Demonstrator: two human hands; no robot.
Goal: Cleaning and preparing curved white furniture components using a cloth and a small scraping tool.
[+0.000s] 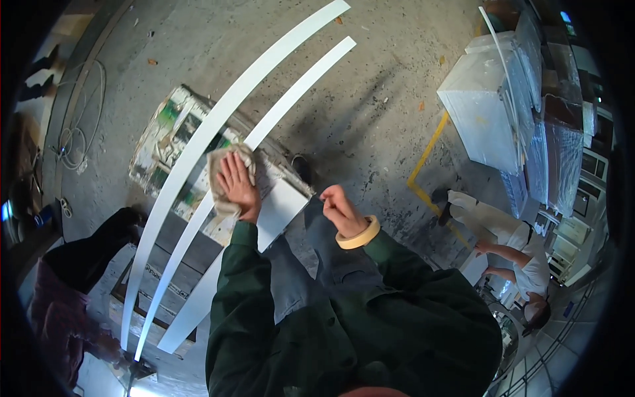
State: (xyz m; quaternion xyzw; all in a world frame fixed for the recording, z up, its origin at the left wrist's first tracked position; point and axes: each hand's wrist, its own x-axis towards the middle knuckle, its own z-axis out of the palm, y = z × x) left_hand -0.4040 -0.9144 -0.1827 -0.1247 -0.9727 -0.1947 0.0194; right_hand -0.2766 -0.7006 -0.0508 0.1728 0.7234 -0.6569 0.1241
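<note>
My left hand (239,188) lies flat with fingers spread on a beige cloth (217,173), pressing it onto a narrow white strip (288,97). To the left runs a wider white strip (221,109). Both lie across a paint-spattered support (149,155) with green and white stains. My right hand (340,208), apart from the strips, has its fingers curled in and nothing visible in them. A roll of cream tape (360,236) sits around my right wrist like a bracelet. By my left forearm is another white board (195,314), partly hidden by my sleeve.
A white panel end (284,205) juts toward my legs. At the right stand wrapped panels (483,99) and a person in white (516,238). Another person (66,291) is at the left, near the strips' lower ends. A yellow line (428,149) marks the concrete floor; a hose (99,112) lies far left.
</note>
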